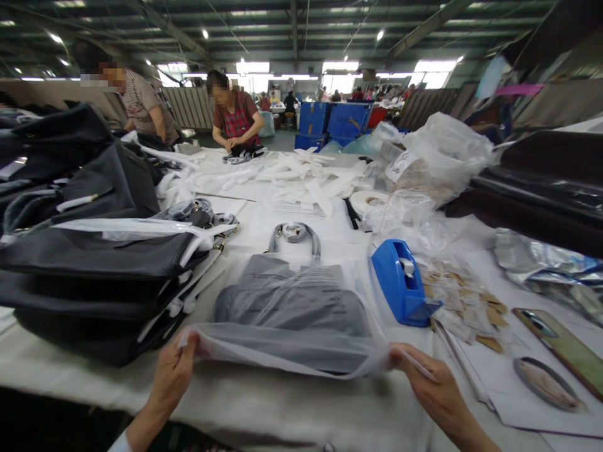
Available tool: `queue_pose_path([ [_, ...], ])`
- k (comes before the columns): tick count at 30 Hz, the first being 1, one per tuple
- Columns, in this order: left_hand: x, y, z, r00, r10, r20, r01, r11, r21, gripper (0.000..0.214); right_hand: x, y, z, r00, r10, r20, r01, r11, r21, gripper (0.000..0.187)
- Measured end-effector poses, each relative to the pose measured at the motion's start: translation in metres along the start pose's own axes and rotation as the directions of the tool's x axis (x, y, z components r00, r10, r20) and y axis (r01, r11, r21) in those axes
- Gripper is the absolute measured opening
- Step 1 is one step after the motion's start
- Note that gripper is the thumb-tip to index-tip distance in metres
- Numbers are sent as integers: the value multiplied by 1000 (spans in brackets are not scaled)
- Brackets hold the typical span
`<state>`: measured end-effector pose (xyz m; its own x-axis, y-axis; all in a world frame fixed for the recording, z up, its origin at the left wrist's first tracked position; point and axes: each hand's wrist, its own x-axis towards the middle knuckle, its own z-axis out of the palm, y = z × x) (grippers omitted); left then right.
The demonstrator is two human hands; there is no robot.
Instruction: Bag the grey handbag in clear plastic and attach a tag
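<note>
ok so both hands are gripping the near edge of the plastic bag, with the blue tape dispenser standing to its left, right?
Wrong side: the blue tape dispenser stands to the right of the plastic bag, as the head view shows. The rest holds: left hand and right hand both grip its near edge.

The sleeve [282, 359] looks filmy plastic; the dispenser [398, 290], smooth plastic.
</note>
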<state>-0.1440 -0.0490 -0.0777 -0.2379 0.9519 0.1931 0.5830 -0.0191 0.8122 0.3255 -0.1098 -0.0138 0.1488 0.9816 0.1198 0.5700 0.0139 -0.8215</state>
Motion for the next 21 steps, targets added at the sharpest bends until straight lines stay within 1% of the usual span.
queue_pose_path([
  [2, -1, 0, 5, 992, -4, -125, 15, 996, 88, 42, 3, -8, 5, 990, -61, -129, 51, 995, -85, 43],
  [3, -2, -2, 9, 988, -8, -157, 27, 992, 120, 40, 6, -10, 9, 981, -69, -184, 46, 991, -124, 45],
  [4, -4, -4, 13, 987, -13, -162, 36, 990, 138, 39, 9, -11, 13, 972, -63, -227, 27, 987, -157, 48],
  [5, -7, -5, 16, 989, -19, -144, 40, 989, 143, 38, 12, -10, 18, 967, -56, -250, 8, 982, -188, 50],
  [6, -9, -7, 19, 993, -27, -116, 43, 989, 142, 37, 16, -9, 23, 965, -56, -256, -1, 976, -217, 51],
  [8, -13, -10, 22, 996, -43, -77, 53, 989, 140, 37, 21, -3, 28, 969, -88, -230, 22, 961, -275, 51],
  [11, -14, -10, 20, 995, -57, -76, 67, 988, 137, 37, 25, 6, 30, 963, -181, -198, 102, 930, -352, 49],
  [13, -11, -8, 17, 996, -63, -62, 69, 993, 98, 38, 26, 12, 30, 946, -269, -182, 176, 895, -409, 47],
  [16, -7, -6, 9, 999, -54, -5, 54, 998, 31, 39, 29, 18, 31, 889, -429, -158, 309, 819, -483, 43],
  [19, -7, -2, 0, 999, 32, 8, -32, 999, -31, 36, 28, 16, 29, 803, -578, -144, 442, 740, -507, 35],
  [21, -11, 1, -5, 996, 91, -10, -92, 990, -106, 32, 24, 9, 25, 750, -654, -105, 545, 700, -461, 27],
])
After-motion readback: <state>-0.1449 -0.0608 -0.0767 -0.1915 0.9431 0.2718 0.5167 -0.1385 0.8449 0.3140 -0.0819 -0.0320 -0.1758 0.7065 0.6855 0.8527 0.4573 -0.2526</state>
